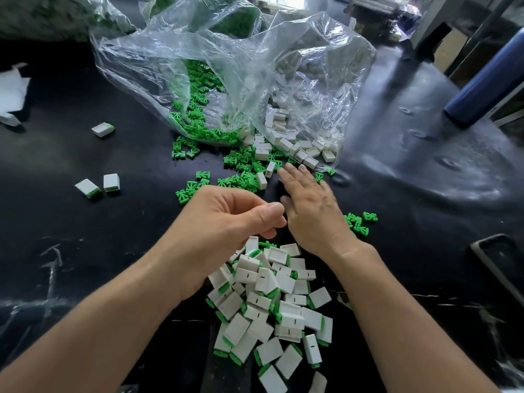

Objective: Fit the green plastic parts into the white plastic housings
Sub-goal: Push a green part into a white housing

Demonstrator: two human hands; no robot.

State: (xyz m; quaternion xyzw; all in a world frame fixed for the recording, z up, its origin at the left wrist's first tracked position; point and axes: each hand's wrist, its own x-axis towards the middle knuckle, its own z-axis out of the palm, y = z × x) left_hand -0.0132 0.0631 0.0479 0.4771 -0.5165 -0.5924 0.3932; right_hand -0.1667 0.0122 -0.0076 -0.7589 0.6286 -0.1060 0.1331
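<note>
Black worktop [85, 236], viewed from the head camera.

Left hand [224, 222]: at centre, fingers curled inward, thumb tip laid against the forefinger. Nothing shows between them; whether they pinch anything cannot be told.

Right hand [312, 205]: just beside the left, at its 3 o'clock, palm down. Fingers straight and close together, holding nothing, tips pointing to 12 o'clock and just short of the nearest white housings [286, 143].

Green parts [241, 165]: loose, scattered at 12 o'clock from the hands and running back into the clear plastic bag [226, 66]. The white housings spill from the same bag mouth at 1 o'clock, mixed with green parts at the edge. A smaller green cluster [360, 222] lies at 3 o'clock, partly behind the right wrist.

Assembled pieces [272, 307]: white bodies with green ends showing, heaped at 6 o'clock between the forearms. Three assembled strays lie apart: a pair [99, 185] at 9 o'clock and a single [103, 129] at 10 o'clock.

Other items: blue cylinder [487, 80] at 2 o'clock; white paper scrap [12, 92] at the far 10 o'clock edge.
</note>
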